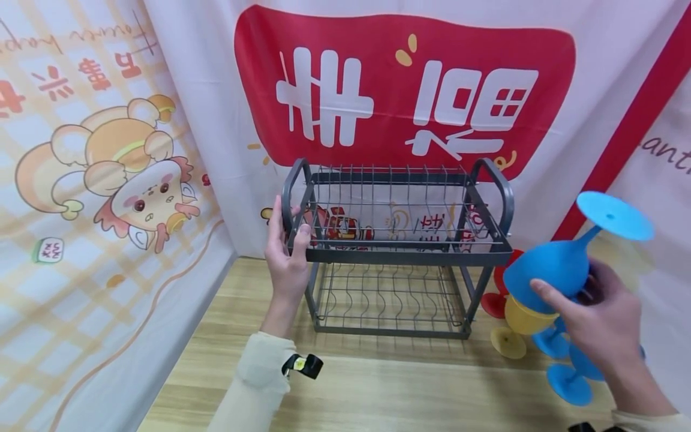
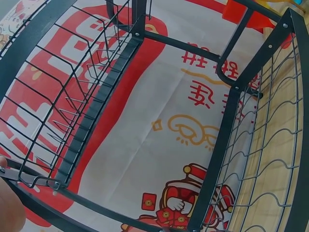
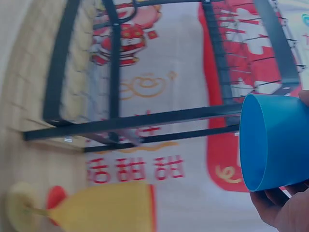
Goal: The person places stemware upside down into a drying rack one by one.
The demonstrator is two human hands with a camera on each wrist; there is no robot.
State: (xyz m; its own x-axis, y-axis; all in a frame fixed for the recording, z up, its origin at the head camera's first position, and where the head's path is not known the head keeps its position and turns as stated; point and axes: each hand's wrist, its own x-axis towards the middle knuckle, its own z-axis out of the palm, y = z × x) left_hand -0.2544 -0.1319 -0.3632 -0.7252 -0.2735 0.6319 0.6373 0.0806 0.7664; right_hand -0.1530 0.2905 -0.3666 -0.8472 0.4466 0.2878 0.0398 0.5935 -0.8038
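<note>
A dark grey two-tier wire dish rack [image 1: 399,258] stands on the wooden table. My left hand [image 1: 288,258] grips its upper left end by the side handle, thumb at the front corner; only a bit of that hand shows in the left wrist view. To the right of the rack, my right hand [image 1: 604,318] holds a blue plastic goblet [image 1: 556,273] by the bowl, tilted with its round foot upward. In the right wrist view the goblet's open mouth [image 3: 255,142] faces the rack. Both tiers hold no goblets.
Right of the rack stand a yellow goblet [image 1: 526,318], a red goblet [image 1: 493,305] behind it and blue goblets with feet [image 1: 569,384] on the table, partly hidden by my right hand. Printed cloth [image 1: 399,90] hangs behind and on the left.
</note>
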